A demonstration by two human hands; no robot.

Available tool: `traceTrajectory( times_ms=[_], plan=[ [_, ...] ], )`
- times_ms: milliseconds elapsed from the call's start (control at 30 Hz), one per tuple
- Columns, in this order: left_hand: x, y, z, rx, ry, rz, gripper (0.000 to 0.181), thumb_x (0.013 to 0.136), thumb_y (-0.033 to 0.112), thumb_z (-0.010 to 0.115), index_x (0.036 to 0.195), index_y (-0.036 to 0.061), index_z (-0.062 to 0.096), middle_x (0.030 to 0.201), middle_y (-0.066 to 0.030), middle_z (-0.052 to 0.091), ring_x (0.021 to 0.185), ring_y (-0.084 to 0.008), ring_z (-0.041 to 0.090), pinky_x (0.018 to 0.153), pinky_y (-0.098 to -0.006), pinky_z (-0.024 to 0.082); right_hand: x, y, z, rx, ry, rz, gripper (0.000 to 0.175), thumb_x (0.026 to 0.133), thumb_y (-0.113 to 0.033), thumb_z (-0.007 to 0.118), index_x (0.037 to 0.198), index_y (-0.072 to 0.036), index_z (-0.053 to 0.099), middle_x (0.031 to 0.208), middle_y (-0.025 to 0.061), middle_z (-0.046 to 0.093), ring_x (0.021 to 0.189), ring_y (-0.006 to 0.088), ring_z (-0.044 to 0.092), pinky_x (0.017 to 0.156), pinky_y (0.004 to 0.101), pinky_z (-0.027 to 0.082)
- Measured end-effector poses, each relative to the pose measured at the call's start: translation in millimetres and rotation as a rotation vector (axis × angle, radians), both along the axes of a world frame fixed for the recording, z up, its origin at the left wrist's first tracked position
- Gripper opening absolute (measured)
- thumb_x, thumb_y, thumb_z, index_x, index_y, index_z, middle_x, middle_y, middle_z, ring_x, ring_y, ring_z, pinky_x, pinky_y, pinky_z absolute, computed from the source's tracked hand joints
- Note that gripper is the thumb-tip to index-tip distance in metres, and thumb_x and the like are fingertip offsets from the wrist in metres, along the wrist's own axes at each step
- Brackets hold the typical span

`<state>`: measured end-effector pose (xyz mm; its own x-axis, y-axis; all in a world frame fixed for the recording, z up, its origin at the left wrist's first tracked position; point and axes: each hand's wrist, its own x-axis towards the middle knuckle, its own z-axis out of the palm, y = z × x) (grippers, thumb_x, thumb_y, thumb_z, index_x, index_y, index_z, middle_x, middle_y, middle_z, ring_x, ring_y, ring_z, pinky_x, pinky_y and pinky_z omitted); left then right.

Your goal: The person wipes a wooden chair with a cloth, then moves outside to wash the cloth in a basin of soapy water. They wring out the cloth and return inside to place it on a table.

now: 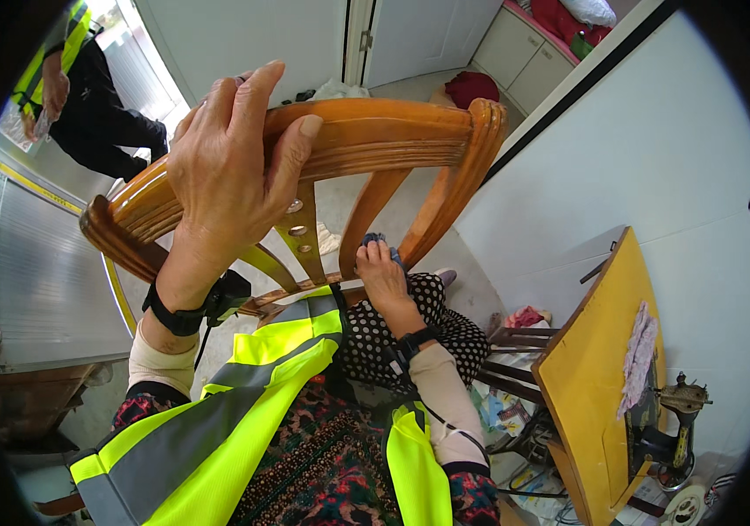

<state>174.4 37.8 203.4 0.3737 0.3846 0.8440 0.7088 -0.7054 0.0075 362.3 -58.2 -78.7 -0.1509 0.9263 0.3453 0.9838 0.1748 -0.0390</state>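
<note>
A varnished wooden chair (375, 135) with a slatted back stands before me, its curved top rail across the upper middle of the view. Over that rail lies my left hand (233, 151), thumb on the near side and fingers towards the far side. Lower down, my right hand (381, 273) presses a dark blue cloth (373, 238) against the lower part of the backrest, by the right-hand slat and post. Its fingers are bent over the cloth, which is partly hidden. The central slat (302, 233) has several round holes. Part of the seat is hidden behind my vest.
A yellow wooden sewing table (585, 368) with a black sewing machine (674, 421) and a crumpled cloth (639, 355) stands at right beside a white wall. A person in dark trousers (102, 112) stands at upper left. A glazed panel (52, 263) is at left; a door (424, 39) is at top.
</note>
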Motion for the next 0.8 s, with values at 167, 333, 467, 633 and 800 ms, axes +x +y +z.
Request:
traceTrajectory(
  times_ms=[167, 333, 467, 633, 800],
  plan=[
    [0, 8, -8, 0.141, 0.117, 0.076, 0.044, 0.092, 0.040, 0.063, 0.126, 0.0123, 0.062, 0.092, -0.0094, 0.066, 0.081, -0.0231, 0.067, 0.081, -0.0414, 0.051, -7, 5, -42, -0.167, -0.059, -0.053, 0.008, 0.080, -0.009, 0.060, 0.086, -0.006, 0.064, 0.090, 0.0126, 0.060, 0.088, 0.0277, 0.060, 0.066, 0.0324, 0.054],
    [-3, 4, -11, 0.104, 0.134, 0.095, 0.043, 0.092, 0.041, 0.064, 0.125, 0.0133, 0.062, 0.093, -0.0093, 0.067, 0.081, -0.0230, 0.068, 0.081, -0.0411, 0.051, -3, -1, -39, -0.253, 0.082, -0.005, 0.008, 0.082, -0.008, 0.059, 0.085, -0.004, 0.066, 0.095, 0.0144, 0.061, 0.092, 0.0277, 0.060, 0.074, 0.0346, 0.054],
    [-1, 3, -9, 0.119, 0.115, 0.095, 0.043, 0.087, 0.042, 0.068, 0.118, 0.0116, 0.063, 0.090, -0.0050, 0.063, 0.076, -0.0230, 0.065, 0.080, -0.0378, 0.048, -3, -15, -13, -0.341, 0.192, 0.055, 0.013, 0.083, -0.005, 0.057, 0.093, -0.002, 0.065, 0.101, 0.0139, 0.061, 0.099, 0.0299, 0.059, 0.082, 0.0382, 0.052],
    [0, 5, -7, 0.159, 0.107, 0.072, 0.041, 0.087, 0.040, 0.069, 0.116, 0.0119, 0.065, 0.088, -0.0043, 0.062, 0.074, -0.0229, 0.065, 0.076, -0.0376, 0.049, -19, -33, -1, -0.359, 0.248, -0.039, 0.030, 0.081, 0.000, 0.058, 0.111, 0.005, 0.059, 0.107, 0.0187, 0.058, 0.109, 0.0335, 0.055, 0.093, 0.0383, 0.050],
    [-2, 5, -8, 0.187, 0.129, 0.063, 0.037, 0.085, 0.038, 0.071, 0.111, 0.0115, 0.066, 0.087, -0.0039, 0.062, 0.072, -0.0223, 0.064, 0.073, -0.0350, 0.048, -31, -26, -29, -0.375, 0.080, -0.311, 0.051, 0.088, -0.006, 0.055, 0.132, 0.015, 0.042, 0.136, 0.0314, 0.048, 0.128, 0.0393, 0.047, 0.105, 0.0383, 0.044]
  ],
)
